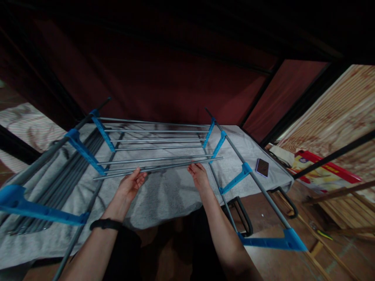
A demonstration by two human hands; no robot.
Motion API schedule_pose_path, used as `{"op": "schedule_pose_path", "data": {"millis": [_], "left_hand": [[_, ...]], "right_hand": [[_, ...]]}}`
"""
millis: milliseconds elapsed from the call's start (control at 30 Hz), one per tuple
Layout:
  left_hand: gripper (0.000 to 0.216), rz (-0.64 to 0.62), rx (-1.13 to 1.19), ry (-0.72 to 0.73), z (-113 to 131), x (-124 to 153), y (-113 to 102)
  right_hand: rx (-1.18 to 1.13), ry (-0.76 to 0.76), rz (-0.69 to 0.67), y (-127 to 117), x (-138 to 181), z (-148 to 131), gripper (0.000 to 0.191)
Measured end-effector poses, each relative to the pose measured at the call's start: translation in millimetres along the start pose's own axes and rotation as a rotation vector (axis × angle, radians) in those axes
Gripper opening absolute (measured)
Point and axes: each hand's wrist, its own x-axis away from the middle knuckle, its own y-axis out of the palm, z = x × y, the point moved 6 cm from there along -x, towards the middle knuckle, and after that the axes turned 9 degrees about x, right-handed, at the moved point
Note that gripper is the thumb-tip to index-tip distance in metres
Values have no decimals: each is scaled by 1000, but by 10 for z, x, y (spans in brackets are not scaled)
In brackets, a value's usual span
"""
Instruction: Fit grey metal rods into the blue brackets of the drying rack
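Note:
My left hand [131, 185] and my right hand [199, 175] hold a loose grey metal tube [166, 166], one near each end, fingers pinched around it. The tube lies crosswise, tilted slightly up to the right, in front of a rack frame. Blue plastic brackets [86, 151] on the left and matching blue brackets [235, 184] on the right join grey side poles [239, 151]. Several crossbars [159, 148] span between the far brackets. Just beyond the held tube runs another crossbar [155, 159]. The nearest brackets have no bars between them.
Several loose grey tubes [63, 183] lie bundled at the left on a grey blanket [166, 199]. A phone [262, 167] rests on the blanket at the right. Beyond it are a red and yellow box [325, 171] and a wooden slatted piece [345, 210]. Dark red panels [164, 86] stand behind.

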Motion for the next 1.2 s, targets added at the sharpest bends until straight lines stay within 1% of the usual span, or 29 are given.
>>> {"op": "schedule_pose_path", "data": {"millis": [167, 233, 533, 733, 867, 1033, 1133, 1200], "left_hand": [[13, -48, 8, -2, -10, 12, 30], [14, -42, 13, -11, -23, 8, 31], [13, -22, 10, -6, -4, 42, 36], [17, -22, -18, 13, 4, 15, 7], [13, -68, 15, 12, -5, -2, 3], [10, -113, 74, 14, -32, 67, 34], [12, -174, 80, 53, -45, 84, 70], [16, -181, 79, 80, -54, 68, 62]], "right_hand": [[-23, 1, 51, -26, 12, 25, 18], [-26, 3, 65, -46, 22, 28, 19], [-2, -25, 18, -42, 80, 23, 21], [-55, -10, 55, -65, 67, 71, 18], [-51, 1, 58, -87, 60, 75, 19], [-45, 40, 111, -160, 51, 87, 20], [-46, 68, 130, -209, 22, 115, 22], [-32, 104, 147, -241, 0, 144, 23]]}}
